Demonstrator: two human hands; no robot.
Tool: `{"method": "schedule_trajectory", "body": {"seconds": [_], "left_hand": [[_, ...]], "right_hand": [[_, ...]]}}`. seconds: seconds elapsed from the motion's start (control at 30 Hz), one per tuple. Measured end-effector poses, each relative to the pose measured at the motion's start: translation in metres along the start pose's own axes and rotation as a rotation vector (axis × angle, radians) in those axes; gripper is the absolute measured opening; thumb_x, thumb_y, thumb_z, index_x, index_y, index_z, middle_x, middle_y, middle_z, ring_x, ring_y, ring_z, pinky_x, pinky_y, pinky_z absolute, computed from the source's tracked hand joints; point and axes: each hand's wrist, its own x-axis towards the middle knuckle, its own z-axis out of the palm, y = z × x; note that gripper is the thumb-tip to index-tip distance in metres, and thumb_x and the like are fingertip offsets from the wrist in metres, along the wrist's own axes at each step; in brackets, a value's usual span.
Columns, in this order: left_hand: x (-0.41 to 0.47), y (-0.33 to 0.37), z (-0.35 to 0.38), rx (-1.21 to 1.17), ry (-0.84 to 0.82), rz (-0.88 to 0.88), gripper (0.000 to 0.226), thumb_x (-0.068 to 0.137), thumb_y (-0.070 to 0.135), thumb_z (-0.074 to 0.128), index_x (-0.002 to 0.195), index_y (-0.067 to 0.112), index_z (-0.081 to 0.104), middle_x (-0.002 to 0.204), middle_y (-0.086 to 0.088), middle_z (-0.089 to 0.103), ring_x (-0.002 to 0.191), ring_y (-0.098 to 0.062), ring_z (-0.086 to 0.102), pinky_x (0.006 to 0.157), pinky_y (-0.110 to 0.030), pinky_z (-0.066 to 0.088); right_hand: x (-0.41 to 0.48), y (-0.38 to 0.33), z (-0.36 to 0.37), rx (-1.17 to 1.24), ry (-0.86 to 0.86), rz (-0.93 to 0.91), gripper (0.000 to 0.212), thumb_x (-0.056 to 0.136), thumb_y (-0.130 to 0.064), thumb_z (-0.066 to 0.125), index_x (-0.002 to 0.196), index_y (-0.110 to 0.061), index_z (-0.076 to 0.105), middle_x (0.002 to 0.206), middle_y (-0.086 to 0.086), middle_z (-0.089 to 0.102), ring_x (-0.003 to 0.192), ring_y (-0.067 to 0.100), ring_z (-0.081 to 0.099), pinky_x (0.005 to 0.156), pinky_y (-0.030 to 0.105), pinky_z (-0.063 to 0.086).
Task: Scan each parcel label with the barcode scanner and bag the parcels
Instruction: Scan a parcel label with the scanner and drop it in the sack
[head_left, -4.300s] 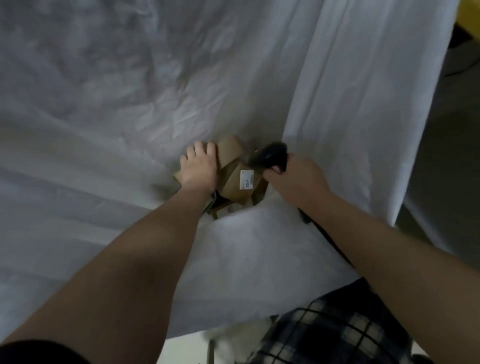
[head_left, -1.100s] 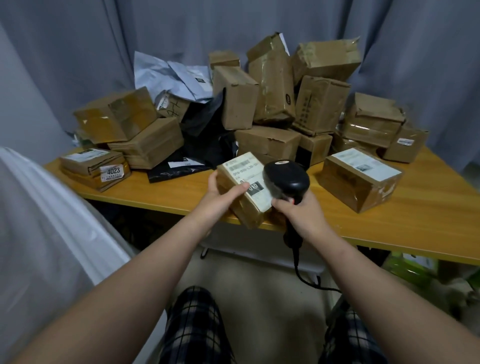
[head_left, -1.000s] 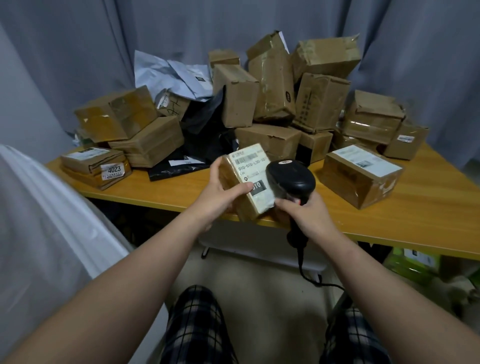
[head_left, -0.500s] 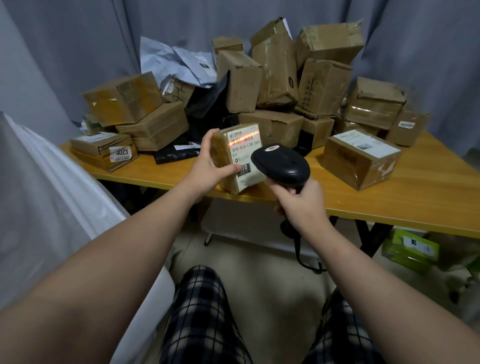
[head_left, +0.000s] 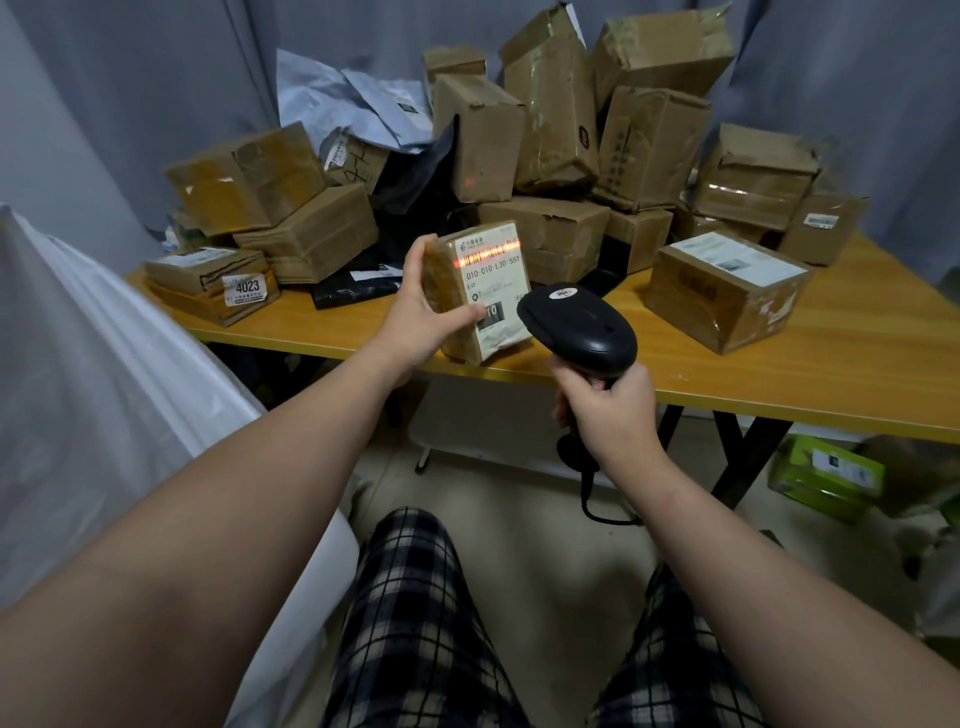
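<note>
From the head view, the likeliest failure is a missed or wrong read. The red scan line (head_left: 485, 254) lies across the barcode at the top of the label (head_left: 493, 283), but it runs close to that label's upper edge. A small tilt of the parcel (head_left: 457, 306) or of the barcode scanner (head_left: 579, 325) would probably carry the beam off the bars. A red spot also shows on an upright box (head_left: 478, 145) in the pile behind, so some light passes the parcel; no label shows on that face. The parcel looks shiny with tape, and glare could spoil the read. It is held in one hand only, in the air above the near edge of the table (head_left: 831, 358), so a loosened grip would likely drop it to the floor. The cable (head_left: 592, 499) hangs below the scanner and might snag on a swing toward the white bag (head_left: 104, 389) at the left. The left hand (head_left: 421, 317) is curled round the parcel, with the fingers (head_left: 423, 249) over its far side. The thumb (head_left: 465, 313) presses the lower label, clear of the barcode. The right hand (head_left: 610, 410) is closed round the scanner's handle, with the head aimed at the label and near it but not touching.
</note>
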Motion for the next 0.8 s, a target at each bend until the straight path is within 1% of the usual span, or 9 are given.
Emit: {"method": "schedule_trajectory", "body": {"seconds": [0.03, 0.07, 0.17, 0.3, 0.37, 0.47, 0.6, 0.73, 0.8], "left_hand": [[0.0, 0.0, 0.0, 0.004, 0.002, -0.002, 0.09, 0.083, 0.007, 0.071, 0.147, 0.035, 0.015, 0.142, 0.002, 0.039, 0.126, -0.015, 0.043, 0.087, -0.026, 0.052], [0.0, 0.0, 0.0, 0.009, 0.005, -0.002, 0.09, 0.083, 0.008, 0.071, 0.147, 0.036, 0.014, 0.144, 0.001, 0.038, 0.126, -0.014, 0.042, 0.09, -0.029, 0.05], [0.0, 0.0, 0.001, 0.012, 0.014, -0.011, 0.089, 0.084, 0.008, 0.071, 0.147, 0.035, 0.015, 0.14, 0.002, 0.039, 0.121, -0.01, 0.04, 0.09, -0.027, 0.048], [0.002, -0.001, 0.0, -0.005, 0.011, -0.031, 0.09, 0.083, 0.009, 0.072, 0.146, 0.038, 0.015, 0.139, 0.002, 0.042, 0.126, -0.014, 0.042, 0.101, -0.041, 0.047], [0.002, -0.001, -0.001, -0.01, 0.009, -0.041, 0.091, 0.083, 0.01, 0.073, 0.146, 0.039, 0.014, 0.136, 0.003, 0.043, 0.129, -0.019, 0.044, 0.102, -0.044, 0.047], [0.002, -0.002, -0.001, -0.009, 0.013, -0.041, 0.091, 0.082, 0.011, 0.074, 0.145, 0.041, 0.015, 0.141, -0.001, 0.044, 0.128, -0.022, 0.047, 0.1, -0.047, 0.048], [0.0, -0.004, 0.001, -0.036, 0.029, -0.02, 0.091, 0.082, 0.009, 0.074, 0.145, 0.038, 0.016, 0.142, -0.003, 0.045, 0.128, -0.02, 0.048, 0.1, -0.042, 0.049], [-0.006, -0.003, 0.003, -0.083, 0.058, 0.001, 0.093, 0.082, 0.006, 0.073, 0.149, 0.031, 0.014, 0.138, -0.001, 0.047, 0.118, -0.007, 0.049, 0.097, -0.03, 0.05], [-0.01, -0.003, 0.002, -0.121, 0.063, 0.011, 0.094, 0.082, 0.003, 0.072, 0.149, 0.031, 0.013, 0.136, 0.0, 0.047, 0.123, -0.012, 0.051, 0.095, -0.026, 0.051]], "right_hand": [[0.0, 0.0, 0.0, 0.005, -0.003, 0.007, 0.007, 0.088, -0.01, 0.068, 0.083, -0.009, 0.064, 0.05, -0.004, 0.056, 0.041, 0.009, 0.056, 0.045, 0.019, 0.045], [-0.001, 0.0, 0.0, 0.009, -0.004, 0.012, 0.007, 0.088, -0.009, 0.068, 0.082, -0.01, 0.064, 0.049, -0.005, 0.056, 0.041, 0.009, 0.056, 0.045, 0.019, 0.045], [0.0, 0.001, -0.001, 0.016, 0.006, 0.018, 0.012, 0.088, -0.008, 0.068, 0.078, -0.013, 0.062, 0.047, -0.006, 0.055, 0.04, 0.009, 0.055, 0.045, 0.019, 0.044], [0.0, 0.001, -0.001, 0.02, -0.001, 0.019, 0.019, 0.088, -0.009, 0.068, 0.072, -0.016, 0.06, 0.044, -0.007, 0.055, 0.041, 0.01, 0.055, 0.046, 0.021, 0.046], [-0.001, 0.002, 0.0, 0.021, -0.003, 0.018, 0.02, 0.088, -0.009, 0.068, 0.072, -0.016, 0.06, 0.045, -0.007, 0.056, 0.041, 0.009, 0.055, 0.046, 0.021, 0.045], [0.0, 0.002, 0.0, 0.023, -0.004, 0.009, 0.016, 0.088, -0.01, 0.069, 0.073, -0.012, 0.061, 0.045, -0.006, 0.056, 0.041, 0.009, 0.055, 0.046, 0.02, 0.045], [0.002, 0.003, 0.002, 0.016, -0.015, -0.012, 0.011, 0.087, -0.01, 0.069, 0.077, -0.009, 0.064, 0.047, -0.006, 0.055, 0.042, 0.01, 0.056, 0.046, 0.021, 0.046], [0.006, 0.001, 0.005, 0.0, -0.019, -0.017, 0.015, 0.087, -0.011, 0.07, 0.075, -0.014, 0.063, 0.049, -0.006, 0.055, 0.043, 0.01, 0.056, 0.047, 0.021, 0.045], [0.01, -0.001, 0.008, -0.003, -0.026, -0.026, 0.015, 0.087, -0.012, 0.07, 0.074, -0.013, 0.063, 0.048, -0.007, 0.055, 0.043, 0.011, 0.056, 0.046, 0.021, 0.044]]}}
